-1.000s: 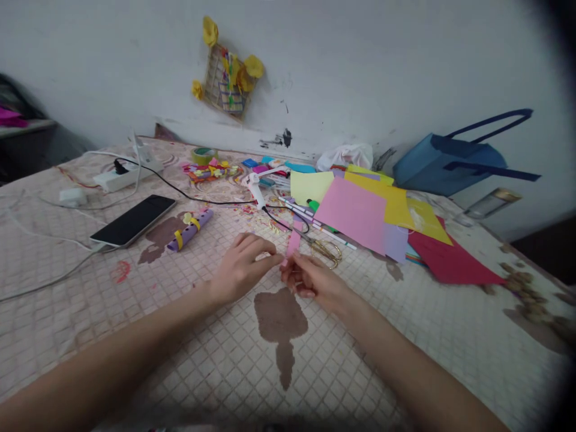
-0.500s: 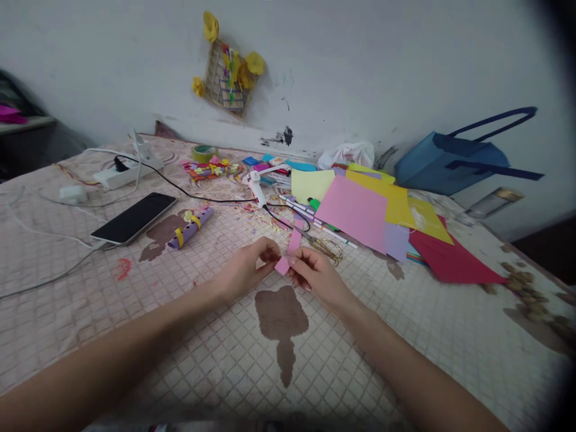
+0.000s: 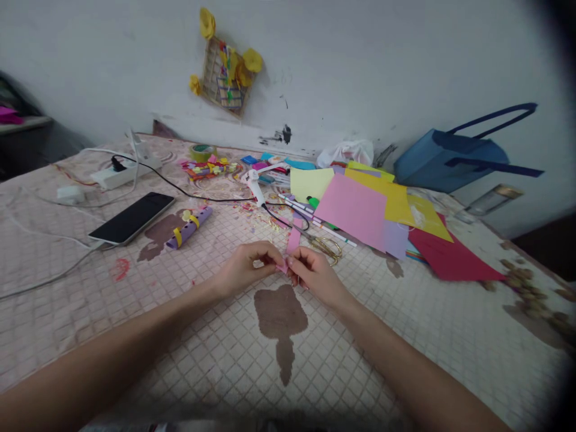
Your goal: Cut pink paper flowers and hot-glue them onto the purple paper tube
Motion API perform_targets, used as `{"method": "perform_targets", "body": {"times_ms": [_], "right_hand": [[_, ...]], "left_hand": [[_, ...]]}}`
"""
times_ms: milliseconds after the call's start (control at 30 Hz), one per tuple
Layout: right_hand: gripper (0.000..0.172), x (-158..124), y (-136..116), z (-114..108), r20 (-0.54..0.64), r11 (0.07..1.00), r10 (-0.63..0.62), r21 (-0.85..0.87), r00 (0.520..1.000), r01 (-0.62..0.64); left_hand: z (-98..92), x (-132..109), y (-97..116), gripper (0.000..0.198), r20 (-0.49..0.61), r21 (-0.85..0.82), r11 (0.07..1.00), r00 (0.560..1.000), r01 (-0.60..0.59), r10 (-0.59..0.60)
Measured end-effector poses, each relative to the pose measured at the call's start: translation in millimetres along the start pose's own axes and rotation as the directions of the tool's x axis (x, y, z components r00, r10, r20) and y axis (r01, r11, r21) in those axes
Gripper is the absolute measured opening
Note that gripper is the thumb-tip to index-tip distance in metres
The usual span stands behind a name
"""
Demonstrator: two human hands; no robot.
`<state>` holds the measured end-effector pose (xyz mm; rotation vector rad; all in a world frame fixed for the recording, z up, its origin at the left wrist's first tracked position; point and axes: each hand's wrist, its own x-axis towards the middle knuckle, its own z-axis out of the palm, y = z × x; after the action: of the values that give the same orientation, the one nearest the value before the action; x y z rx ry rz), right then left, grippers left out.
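Observation:
Between my two hands is a small piece of pink paper (image 3: 282, 268), mostly covered by the fingers. My left hand (image 3: 252, 264) pinches it from the left with thumb and forefinger. My right hand (image 3: 310, 269) grips it from the right, its fingertips close to the left ones. Just beyond the fingers, a pink paper strip (image 3: 294, 236) lies on the table; whether it joins the held piece I cannot tell. Gold-handled scissors (image 3: 330, 247) rest beyond my right hand. A white glue gun (image 3: 256, 187) with a black cord stands farther back.
A phone (image 3: 132, 219) on a cable and a rolled purple paper piece with yellow bands (image 3: 191, 227) lie left. Colored sheets (image 3: 353, 210) spread at right, near a blue bag (image 3: 450, 159) and a glass jar (image 3: 495, 201). A power strip (image 3: 128, 173) sits back left.
My left fingers have closed in over the small pink paper, so less of it shows. My right hand has stayed nearly in place. The view has shifted slightly.

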<state>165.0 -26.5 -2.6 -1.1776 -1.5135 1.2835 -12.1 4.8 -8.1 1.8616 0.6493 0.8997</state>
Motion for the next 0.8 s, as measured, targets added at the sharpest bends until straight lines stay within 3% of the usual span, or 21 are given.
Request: {"method": "perform_targets", "body": {"times_ms": [133,267,533,800], "right_hand": [[0.020,-2,0,1,0.003,1.000,-0.025,0.000,1.000,0.025],[0.021,-2,-2,2,-0.016,0.999,-0.039,-0.034,0.999,0.038],[0.020,-3,-4,4,-0.067,0.982,-0.108,-0.161,0.992,0.096],[0.018,-4,-4,4,-0.030,0.989,-0.104,-0.113,0.994,0.100]], "left_hand": [[2.6,0,-6,0.014,0.011,-0.246,0.958,0.988,0.150,-0.152],[3.1,2,-11,0.015,0.030,-0.384,0.902,0.979,0.198,-0.202],[5.3,2,-11,0.017,0.004,-0.486,0.822,0.941,0.297,-0.338],[7.0,2,-9,0.018,0.005,-0.496,0.798,0.920,0.343,-0.392]]}}
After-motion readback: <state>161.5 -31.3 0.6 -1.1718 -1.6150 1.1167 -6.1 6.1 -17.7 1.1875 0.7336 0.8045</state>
